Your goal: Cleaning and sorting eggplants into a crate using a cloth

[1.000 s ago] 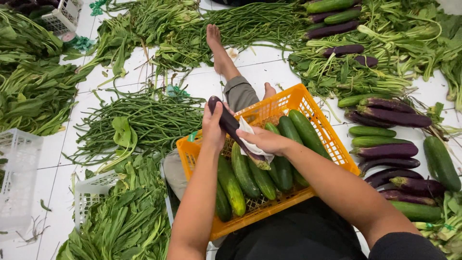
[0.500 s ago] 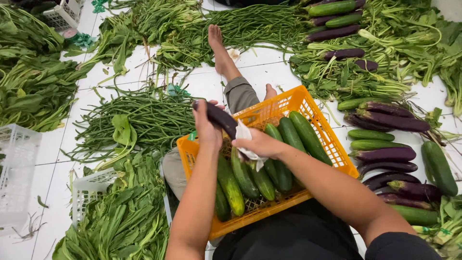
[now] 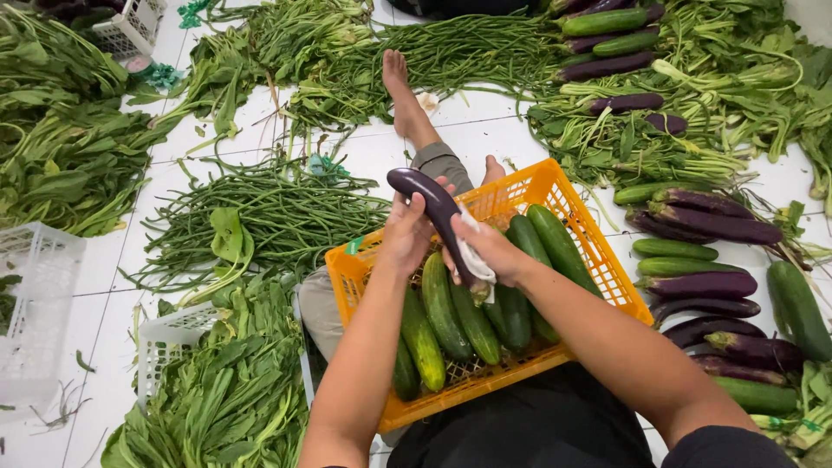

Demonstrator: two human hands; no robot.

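My left hand [image 3: 404, 234] grips a long purple eggplant [image 3: 426, 196] near its upper end, holding it tilted over an orange plastic crate [image 3: 579, 227] on my lap. My right hand [image 3: 490, 250] holds the eggplant's lower part with a white cloth [image 3: 474, 256] wrapped against it. The crate holds several green cucumbers [image 3: 442, 303] lying side by side.
More eggplants [image 3: 704, 284] and cucumbers [image 3: 797, 305] lie on the white tiled floor at right. Long beans [image 3: 269, 217] and leafy greens [image 3: 225, 399] spread at left and in front. White plastic baskets [image 3: 35, 312] stand at far left. My bare foot [image 3: 397, 80] stretches forward.
The eggplant's upper end has swung left and up a little, with my left hand shifting along it; my right hand and the cloth stay at its lower part.
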